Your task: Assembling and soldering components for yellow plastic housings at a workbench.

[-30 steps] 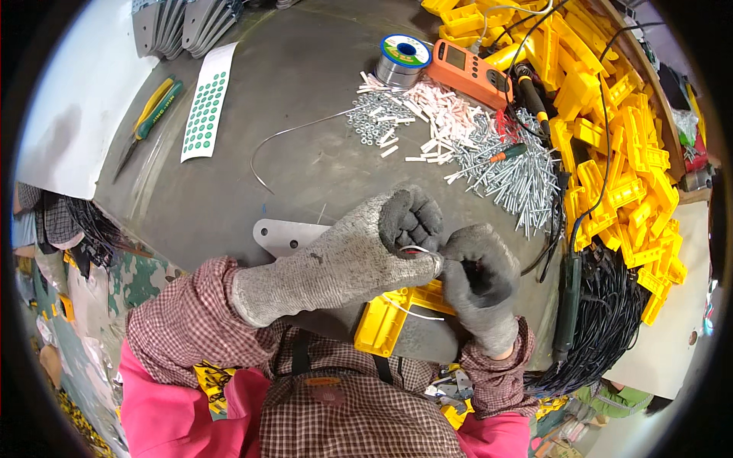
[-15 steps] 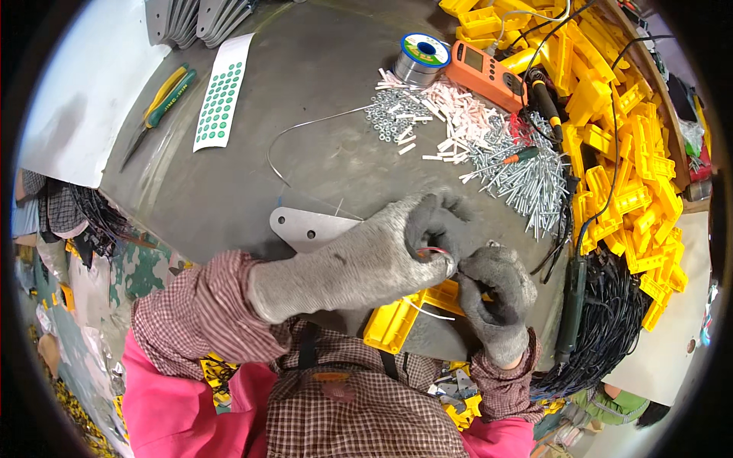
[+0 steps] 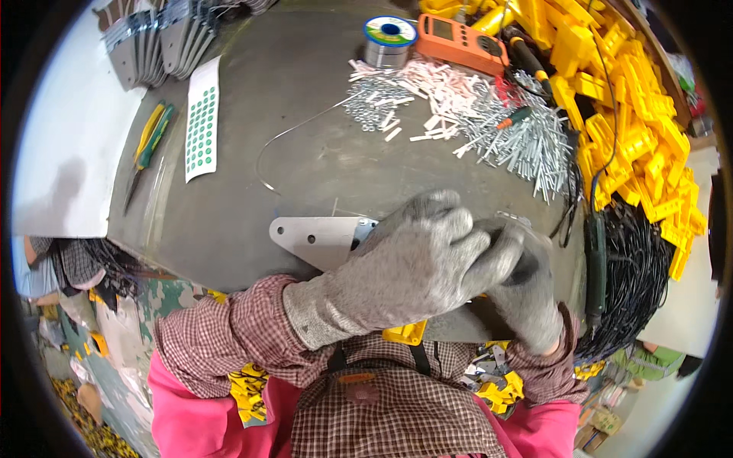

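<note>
My left hand (image 3: 427, 263), in a grey glove, is closed with its knuckles up, and its fingers meet those of my right hand (image 3: 527, 278). The gloved right hand is curled closed too; whatever the two grip is hidden behind the fingers. Under my left wrist lies a grey metal plate (image 3: 324, 238) with a rounded tip and holes, partly covered by the hand. A yellow plastic housing (image 3: 406, 333) shows at the table's near edge, just below my left hand, mostly hidden.
Beyond my hands lie screws (image 3: 527, 145), pale small tubes (image 3: 435, 88), nuts (image 3: 374, 107), a solder spool (image 3: 389, 49) and an orange meter (image 3: 458, 42). Yellow housings (image 3: 634, 130) and black cables (image 3: 634, 275) crowd the right. Pliers (image 3: 153, 137) and a sticker sheet (image 3: 202, 122) lie left.
My left hand has turned knuckles-up and closed over the fingertips. The red wire seen at its fingers is now hidden, as is most of the yellow housing. The view has shifted slightly.
</note>
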`<state>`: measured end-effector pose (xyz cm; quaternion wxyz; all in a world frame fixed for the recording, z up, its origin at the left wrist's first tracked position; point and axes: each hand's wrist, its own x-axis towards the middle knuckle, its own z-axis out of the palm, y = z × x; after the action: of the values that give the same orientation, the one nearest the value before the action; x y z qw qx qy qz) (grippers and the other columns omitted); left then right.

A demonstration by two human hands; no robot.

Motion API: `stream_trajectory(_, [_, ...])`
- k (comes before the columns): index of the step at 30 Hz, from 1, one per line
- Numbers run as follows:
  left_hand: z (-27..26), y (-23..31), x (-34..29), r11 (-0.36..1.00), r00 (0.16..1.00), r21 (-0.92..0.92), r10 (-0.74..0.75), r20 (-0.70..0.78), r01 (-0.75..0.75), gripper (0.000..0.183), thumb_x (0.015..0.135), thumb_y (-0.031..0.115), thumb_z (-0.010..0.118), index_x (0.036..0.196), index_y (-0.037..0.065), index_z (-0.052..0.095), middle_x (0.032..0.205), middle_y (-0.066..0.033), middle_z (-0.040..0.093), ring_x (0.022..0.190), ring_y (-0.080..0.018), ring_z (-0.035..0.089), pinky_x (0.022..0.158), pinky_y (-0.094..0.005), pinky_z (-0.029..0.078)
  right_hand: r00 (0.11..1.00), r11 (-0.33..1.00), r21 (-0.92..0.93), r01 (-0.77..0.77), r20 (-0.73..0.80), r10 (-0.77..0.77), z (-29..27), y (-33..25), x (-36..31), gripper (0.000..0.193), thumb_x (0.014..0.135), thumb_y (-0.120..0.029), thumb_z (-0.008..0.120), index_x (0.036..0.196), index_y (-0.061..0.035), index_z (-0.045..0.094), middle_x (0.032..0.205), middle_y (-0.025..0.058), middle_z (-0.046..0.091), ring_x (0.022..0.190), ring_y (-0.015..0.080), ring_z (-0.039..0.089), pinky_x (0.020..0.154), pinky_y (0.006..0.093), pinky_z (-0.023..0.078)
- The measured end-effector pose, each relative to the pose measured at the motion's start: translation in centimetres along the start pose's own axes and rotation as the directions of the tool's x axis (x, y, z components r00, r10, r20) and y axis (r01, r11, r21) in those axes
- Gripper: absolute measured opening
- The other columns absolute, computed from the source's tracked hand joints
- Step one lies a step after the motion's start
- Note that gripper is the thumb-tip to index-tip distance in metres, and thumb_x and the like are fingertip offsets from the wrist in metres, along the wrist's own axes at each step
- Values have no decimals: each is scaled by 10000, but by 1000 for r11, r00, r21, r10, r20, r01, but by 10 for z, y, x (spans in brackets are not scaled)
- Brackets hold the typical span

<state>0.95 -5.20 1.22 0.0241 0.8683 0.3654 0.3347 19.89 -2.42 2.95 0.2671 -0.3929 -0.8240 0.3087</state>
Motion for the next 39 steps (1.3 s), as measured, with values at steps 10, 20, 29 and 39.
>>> stream_trajectory(10, [-1,-16,-6,274,775,-810,-551,310,519,357,901,76,598,1250,61,523,1180,-113,579,991,-169,596,916,-360,474,963,968,99,-230,165,212,-4,-4,6,90,872,-102,612,931,-45,648,679,45,548,651,79,523,606,284,445])
stream_trajectory(20, [-7,-17,-5,872,976,-439,-179,122,215,430,809,24,621,1226,110,569,940,-80,615,912,-267,593,782,-397,464,834,711,458,-533,428,350,-7,15,18,224,880,-209,724,935,-25,609,860,-17,557,810,38,489,724,237,431])
stream_trajectory(29, [-5,-17,-7,244,765,-792,-520,380,559,319,887,62,620,1198,30,557,1127,-126,610,1030,-189,602,912,-338,474,977,937,-288,198,137,-164,-7,9,7,184,838,-143,692,997,-79,625,880,68,603,745,236,627,646,342,505])
stream_trajectory(39, [-3,-26,-10,303,796,-773,-458,395,558,277,892,77,635,1145,8,548,1279,-162,544,1083,-175,583,919,-312,472,994,995,-84,45,105,-36,-10,0,11,187,854,-146,713,986,-42,630,888,83,639,716,170,619,657,308,499])
